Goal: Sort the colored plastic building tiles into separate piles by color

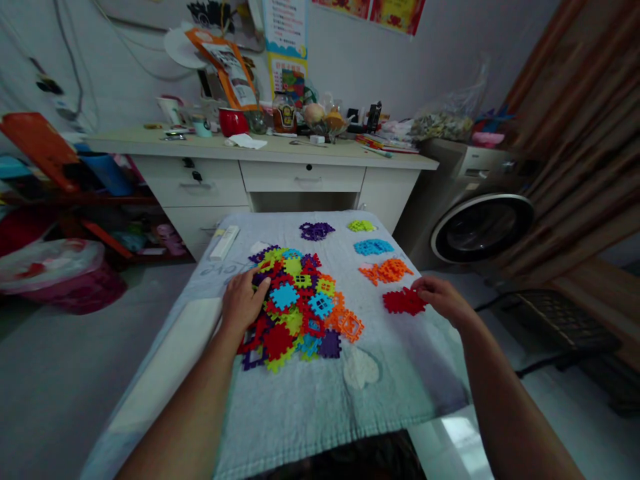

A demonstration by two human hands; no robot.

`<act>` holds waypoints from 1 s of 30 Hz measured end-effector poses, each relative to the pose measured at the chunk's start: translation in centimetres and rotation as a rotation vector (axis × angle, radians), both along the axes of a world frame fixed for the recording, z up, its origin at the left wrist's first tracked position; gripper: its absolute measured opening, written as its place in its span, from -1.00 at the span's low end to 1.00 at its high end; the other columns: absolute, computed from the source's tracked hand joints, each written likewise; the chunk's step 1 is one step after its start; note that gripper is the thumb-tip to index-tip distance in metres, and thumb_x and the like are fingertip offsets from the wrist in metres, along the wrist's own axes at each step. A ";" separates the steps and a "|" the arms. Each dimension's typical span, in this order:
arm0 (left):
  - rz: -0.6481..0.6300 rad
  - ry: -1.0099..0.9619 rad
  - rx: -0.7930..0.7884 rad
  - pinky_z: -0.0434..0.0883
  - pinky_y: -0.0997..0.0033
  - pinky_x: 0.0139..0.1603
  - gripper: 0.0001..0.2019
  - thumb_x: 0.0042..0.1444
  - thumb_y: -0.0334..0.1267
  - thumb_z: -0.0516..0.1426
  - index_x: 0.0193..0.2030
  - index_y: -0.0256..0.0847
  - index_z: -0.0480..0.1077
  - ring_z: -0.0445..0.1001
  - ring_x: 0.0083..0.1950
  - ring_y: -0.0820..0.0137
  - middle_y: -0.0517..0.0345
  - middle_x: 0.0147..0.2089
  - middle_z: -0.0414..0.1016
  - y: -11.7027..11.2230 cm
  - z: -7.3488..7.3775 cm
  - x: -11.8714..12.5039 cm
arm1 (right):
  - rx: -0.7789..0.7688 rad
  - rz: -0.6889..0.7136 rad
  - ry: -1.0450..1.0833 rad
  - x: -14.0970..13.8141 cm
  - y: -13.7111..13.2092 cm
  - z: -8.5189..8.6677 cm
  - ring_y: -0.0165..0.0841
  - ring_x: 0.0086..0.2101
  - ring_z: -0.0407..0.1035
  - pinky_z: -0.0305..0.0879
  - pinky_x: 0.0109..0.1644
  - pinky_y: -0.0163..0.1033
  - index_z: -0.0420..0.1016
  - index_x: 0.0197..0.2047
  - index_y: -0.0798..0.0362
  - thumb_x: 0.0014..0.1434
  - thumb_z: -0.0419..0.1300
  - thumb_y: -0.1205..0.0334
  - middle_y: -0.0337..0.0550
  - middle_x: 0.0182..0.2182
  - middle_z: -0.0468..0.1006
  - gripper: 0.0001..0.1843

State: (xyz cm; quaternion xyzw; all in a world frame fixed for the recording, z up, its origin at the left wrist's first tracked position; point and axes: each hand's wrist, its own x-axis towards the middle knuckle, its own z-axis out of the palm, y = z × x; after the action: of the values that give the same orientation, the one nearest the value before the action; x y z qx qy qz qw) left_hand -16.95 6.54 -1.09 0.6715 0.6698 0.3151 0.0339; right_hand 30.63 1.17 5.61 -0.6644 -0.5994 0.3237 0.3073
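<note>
Table (pixel 310 413): cloth-covered, carrying the plastic pieces.
Bin (pixel 90 290): beyond the tabletop's left edge, lined with clear plastic; something red inside, too unclear to name.
Mixed pile (pixel 285 297): many colours, left of the tabletop's middle; loose pieces at its fringe should lift most easily.
Left hand (pixel 240 301): loosely spread on the pile's left side; any grip cannot be told.
Right hand (pixel 436 295): fingertips together at the red heap (pixel 401 302), near the right edge; cannot tell whether they pinch a piece. A light touch should keep red clear of the orange heap (pixel 393 271).
Other heaps: blue heap (pixel 373 247), then green heap (pixel 361 226) toward the far right corner; purple heap (pixel 317 231) near the far edge.
Jar (pixel 284 115): dark amber contents, past the far edge.
</note>
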 end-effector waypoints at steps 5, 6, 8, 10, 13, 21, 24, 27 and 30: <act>0.001 -0.003 -0.001 0.26 0.05 0.24 -0.50 0.24 0.06 -0.06 0.15 -0.21 0.34 0.37 0.16 0.12 -0.09 0.09 0.49 0.0 -0.1 0.0 | -0.006 -0.033 -0.138 0.7 -0.5 -1.3 -0.38 -0.51 0.32 0.23 -0.38 -0.29 0.52 -0.36 0.06 -0.12 0.09 0.27 -0.25 -0.55 0.48 -0.76; -0.002 -0.005 0.002 0.26 0.04 0.24 -0.50 0.24 0.06 -0.06 0.15 -0.22 0.34 0.37 0.16 0.11 -0.10 0.09 0.49 0.0 -0.1 0.0 | 0.013 -0.044 -0.198 0.8 -0.5 -1.6 -0.37 -0.49 0.34 0.24 -0.36 -0.28 0.52 -0.36 0.06 -0.12 0.09 0.29 -0.23 -0.52 0.49 -0.77; -0.007 -0.009 0.008 0.26 0.03 0.24 -0.49 0.24 0.06 -0.06 0.15 -0.23 0.34 0.37 0.16 0.10 -0.11 0.08 0.49 0.0 -0.1 0.0 | 0.080 -0.078 -0.330 0.8 -0.5 -1.9 -0.34 -0.41 0.38 0.27 -0.27 -0.26 0.54 -0.34 0.05 -0.10 0.11 0.33 -0.17 -0.43 0.53 -0.76; -0.008 -0.016 0.012 0.26 0.01 0.23 -0.50 0.24 0.06 -0.05 0.14 -0.22 0.35 0.37 0.16 0.09 -0.11 0.08 0.49 0.1 -0.2 0.0 | 0.154 -0.118 -0.439 0.7 -0.6 -2.2 -0.30 -0.32 0.41 0.29 -0.16 -0.22 0.56 -0.29 0.06 -0.07 0.13 0.35 -0.10 -0.33 0.53 -0.75; -0.005 -0.014 0.012 0.26 0.00 0.23 -0.51 0.24 0.05 -0.05 0.14 -0.21 0.34 0.37 0.17 0.09 -0.11 0.10 0.48 0.1 -0.2 0.0 | 0.209 -0.154 -0.522 0.1 -0.7 -2.2 -0.25 -0.24 0.42 0.30 -0.07 -0.15 0.57 -0.19 0.08 -0.01 0.14 0.35 -0.03 -0.24 0.52 -0.71; 0.003 0.001 -0.006 0.26 0.05 0.24 -0.49 0.25 0.08 -0.07 0.15 -0.22 0.34 0.38 0.16 0.12 -0.10 0.10 0.48 0.1 -0.2 -0.1 | 0.264 0.190 -0.398 -7.5 0.5 -1.1 -0.24 -0.08 0.42 0.27 0.09 -0.09 0.53 -0.12 0.06 0.11 0.13 0.36 -0.04 -0.11 0.56 -0.73; 0.005 -0.001 -0.003 0.27 0.06 0.23 -0.50 0.25 0.08 -0.06 0.15 -0.21 0.34 0.37 0.17 0.12 -0.09 0.10 0.48 0.0 -0.2 0.0 | 0.233 0.377 -0.357 -11.7 1.6 -0.9 -0.24 -0.03 0.40 0.25 0.13 -0.07 0.52 -0.07 0.07 0.12 0.14 0.39 -0.03 -0.07 0.55 -0.70; 0.001 -0.009 0.005 0.27 0.05 0.23 -0.51 0.25 0.06 -0.05 0.15 -0.20 0.34 0.37 0.17 0.13 -0.08 0.11 0.48 -0.1 0.0 0.1 | 0.263 0.484 -0.357 -15.2 2.8 -1.2 -0.23 0.02 0.38 0.23 0.16 -0.06 0.47 0.05 0.09 0.08 0.15 0.45 0.03 0.02 0.52 -0.56; -0.002 -0.015 0.006 0.26 0.04 0.24 -0.51 0.25 0.06 -0.05 0.14 -0.21 0.35 0.37 0.17 0.12 -0.09 0.11 0.48 -0.2 0.1 0.2 | 0.290 0.548 -0.376 -17.2 3.9 -1.9 -0.20 0.08 0.33 0.17 0.21 -0.05 0.40 0.15 0.13 0.04 0.16 0.48 0.08 0.10 0.47 -0.44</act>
State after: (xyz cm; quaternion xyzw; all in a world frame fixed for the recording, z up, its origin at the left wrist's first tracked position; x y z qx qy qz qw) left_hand -16.78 6.38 -0.99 0.6700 0.6677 0.3223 0.0371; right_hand 13.43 5.04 3.74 -0.4767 -0.8409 0.1776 0.1846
